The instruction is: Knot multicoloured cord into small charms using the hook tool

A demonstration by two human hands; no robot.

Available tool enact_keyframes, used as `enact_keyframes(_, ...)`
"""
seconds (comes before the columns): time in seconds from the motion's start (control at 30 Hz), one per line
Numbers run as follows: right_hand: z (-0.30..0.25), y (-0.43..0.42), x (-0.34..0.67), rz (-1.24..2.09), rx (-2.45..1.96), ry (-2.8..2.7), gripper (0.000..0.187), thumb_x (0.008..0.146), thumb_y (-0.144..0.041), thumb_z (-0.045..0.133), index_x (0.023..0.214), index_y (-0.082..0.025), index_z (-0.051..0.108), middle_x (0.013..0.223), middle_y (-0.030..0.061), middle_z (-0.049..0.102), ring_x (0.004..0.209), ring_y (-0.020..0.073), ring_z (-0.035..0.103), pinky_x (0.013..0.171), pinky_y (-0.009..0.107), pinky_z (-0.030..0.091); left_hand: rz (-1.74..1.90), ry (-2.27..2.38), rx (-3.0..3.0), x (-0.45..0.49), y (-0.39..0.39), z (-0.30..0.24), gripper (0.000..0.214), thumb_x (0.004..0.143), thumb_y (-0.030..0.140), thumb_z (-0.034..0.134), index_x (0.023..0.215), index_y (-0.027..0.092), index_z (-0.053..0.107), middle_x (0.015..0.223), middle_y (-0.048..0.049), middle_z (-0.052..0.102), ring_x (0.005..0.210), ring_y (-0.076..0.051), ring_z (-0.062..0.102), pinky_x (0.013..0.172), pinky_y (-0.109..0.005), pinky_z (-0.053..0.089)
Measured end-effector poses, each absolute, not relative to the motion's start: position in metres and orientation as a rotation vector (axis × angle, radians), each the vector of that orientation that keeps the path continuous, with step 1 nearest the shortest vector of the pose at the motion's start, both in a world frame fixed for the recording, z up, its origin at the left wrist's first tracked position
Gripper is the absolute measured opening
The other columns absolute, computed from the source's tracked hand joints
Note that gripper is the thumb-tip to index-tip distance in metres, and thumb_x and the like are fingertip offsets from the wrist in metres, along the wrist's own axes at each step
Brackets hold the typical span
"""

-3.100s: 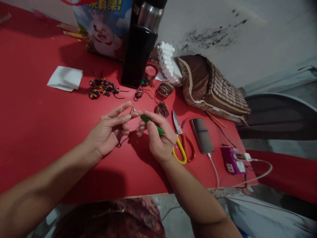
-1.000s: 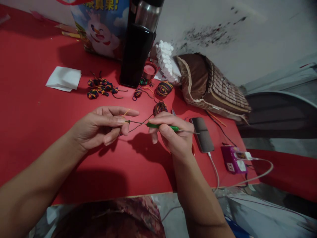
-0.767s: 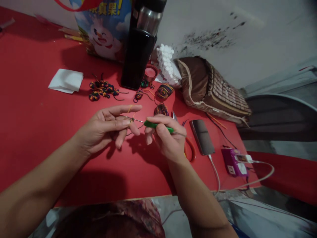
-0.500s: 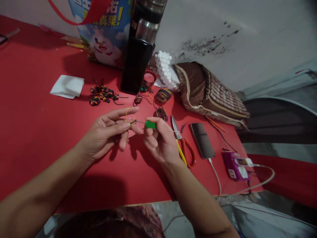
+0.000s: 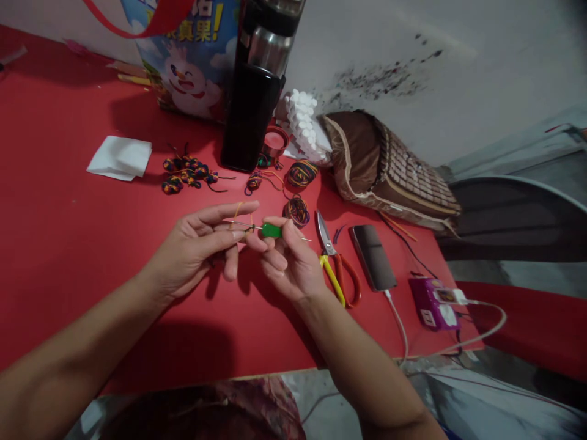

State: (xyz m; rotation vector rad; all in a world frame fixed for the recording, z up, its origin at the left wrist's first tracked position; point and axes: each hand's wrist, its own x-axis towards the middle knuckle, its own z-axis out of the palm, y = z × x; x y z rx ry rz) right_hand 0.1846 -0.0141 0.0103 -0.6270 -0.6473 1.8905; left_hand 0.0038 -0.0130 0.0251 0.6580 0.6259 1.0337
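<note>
Between thumb and fingers, my left hand [image 5: 206,238] pinches a small dark piece of crochet [image 5: 250,229], with a strand of orange yarn [image 5: 238,209] looped up over the raised index finger. My right hand [image 5: 293,256] is closed around the green grip of a crochet hook [image 5: 272,230]. The hook's thin metal shaft passes by the crochet piece toward the left fingers, and its thin rear end sticks out past the right hand. Just beyond the hands lie a multicoloured yarn ball [image 5: 296,211], another yarn ball [image 5: 302,173] and a small yarn bundle [image 5: 254,183].
Knotted multicoloured yarn pieces [image 5: 189,173] and a folded white paper [image 5: 120,157] lie left on the red table [image 5: 55,244]. Scissors [image 5: 337,263], a charging phone [image 5: 373,256] and a purple box [image 5: 433,304] are on the right. Behind stand a black phone [image 5: 251,119], a printed bag [image 5: 188,67] and a brown cushion [image 5: 394,165].
My right hand has moved slightly left, pushing the hook farther through toward my left fingers. The view has shifted a little. Both hands keep their hold.
</note>
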Motion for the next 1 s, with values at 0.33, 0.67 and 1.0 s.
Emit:
enact_keyframes(0.33,0.014,-0.011,0.196,1.806,-0.691,-0.812,0.020,0.084,-0.042,0.083,0.092,-0.024,0.081,0.067,-0.0033,0.067,0.044,0.0050,0.042,0.043,0.018,0.041,1.023,0.598,0.700,0.002,-0.016,0.029,0.033,0.090,0.013,0.076,0.120,0.023,0.083,0.083,-0.0057,0.084,0.043,-0.010,0.067,0.048,-0.020,0.058)
enact_keyframes(0.67,0.013,-0.008,0.200,1.726,-0.680,-0.889,0.020,0.080,-0.043,0.086,0.086,-0.024,0.082,0.067,-0.0027,0.074,0.039,0.0050,0.047,0.038,0.019,0.040,1.012,0.566,0.767,0.000,-0.015,0.024,0.032,0.094,0.015,0.074,0.123,0.025,0.082,0.084,-0.0061,0.084,0.046,-0.011,0.069,0.048,-0.019,0.058)
enact_keyframes(1.0,0.016,-0.013,0.192,1.629,-0.776,-0.904,0.027,0.085,-0.048,0.081,0.096,-0.024,0.077,0.066,-0.0059,0.066,0.037,0.0046,0.039,0.034,0.019,0.040,1.019,0.597,0.698,0.001,-0.014,0.029,0.031,0.089,0.014,0.077,0.119,0.023,0.083,0.081,-0.0045,0.084,0.042,-0.010,0.066,0.046,-0.018,0.056)
